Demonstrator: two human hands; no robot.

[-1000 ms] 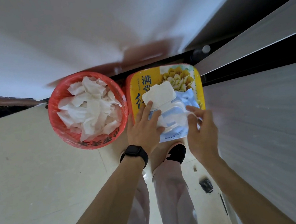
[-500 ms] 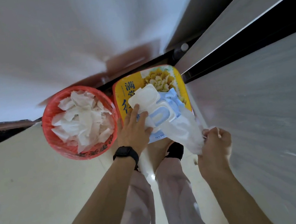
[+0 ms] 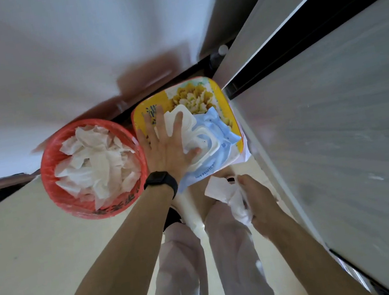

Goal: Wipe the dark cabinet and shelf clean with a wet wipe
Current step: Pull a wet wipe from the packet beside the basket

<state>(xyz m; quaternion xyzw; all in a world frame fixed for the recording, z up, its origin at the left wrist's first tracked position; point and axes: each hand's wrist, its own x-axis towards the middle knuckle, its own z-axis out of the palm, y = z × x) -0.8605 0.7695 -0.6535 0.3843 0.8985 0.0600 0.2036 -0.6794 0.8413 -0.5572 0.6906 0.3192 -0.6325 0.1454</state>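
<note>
A blue and white wet-wipe pack (image 3: 215,141) lies on a yellow tin (image 3: 221,97) on the floor, its white flip lid up. My left hand (image 3: 167,146), with a black watch on the wrist, lies flat on the pack with fingers spread and the thumb near the opening. My right hand (image 3: 258,201) is below the pack, closed on a crumpled white wet wipe (image 3: 228,193) that is free of the pack. The cabinet (image 3: 337,124) stands along the right side, with grey fronts and a dark gap (image 3: 309,24) between them.
A red basket (image 3: 54,187) full of used white wipes stands left of the tin. The floor (image 3: 26,250) is pale tile. My legs in light trousers (image 3: 181,264) are below the hands. A white wall fills the upper left.
My right hand pulled a wipe out of the pack and drew it down and away. My left hand shifted further over the pack and flattened on it. The view tilted.
</note>
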